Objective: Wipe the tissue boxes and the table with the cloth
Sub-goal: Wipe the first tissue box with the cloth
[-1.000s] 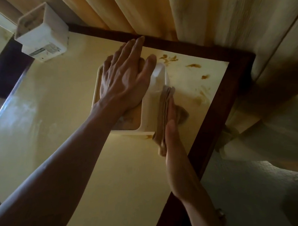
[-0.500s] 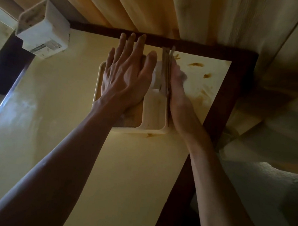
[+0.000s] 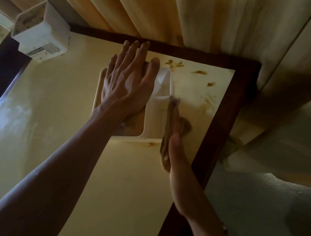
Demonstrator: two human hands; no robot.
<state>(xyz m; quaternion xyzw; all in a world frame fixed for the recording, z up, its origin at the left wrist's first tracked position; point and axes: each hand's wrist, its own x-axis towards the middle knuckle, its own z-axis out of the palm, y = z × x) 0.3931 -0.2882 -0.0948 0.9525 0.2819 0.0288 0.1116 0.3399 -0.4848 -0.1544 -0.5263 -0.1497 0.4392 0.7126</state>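
Standing on the yellow desk [image 3: 127, 180] are two pale tissue boxes: one [image 3: 156, 114] near the far right corner, another [image 3: 40, 34] at the far left. The left hand [image 3: 127, 89] lies on the near box, fingers straight and spread. The right hand [image 3: 175, 138] presses one folded brown cloth [image 3: 169, 130] flat against that box's right side, fingers straight. Brown smears [image 3: 199, 72] dot the corner.

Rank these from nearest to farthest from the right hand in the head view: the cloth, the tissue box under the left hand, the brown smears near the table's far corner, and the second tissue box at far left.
1. cloth, pressed by the right hand
2. tissue box, just left
3. brown smears, ahead
4. second tissue box, far left
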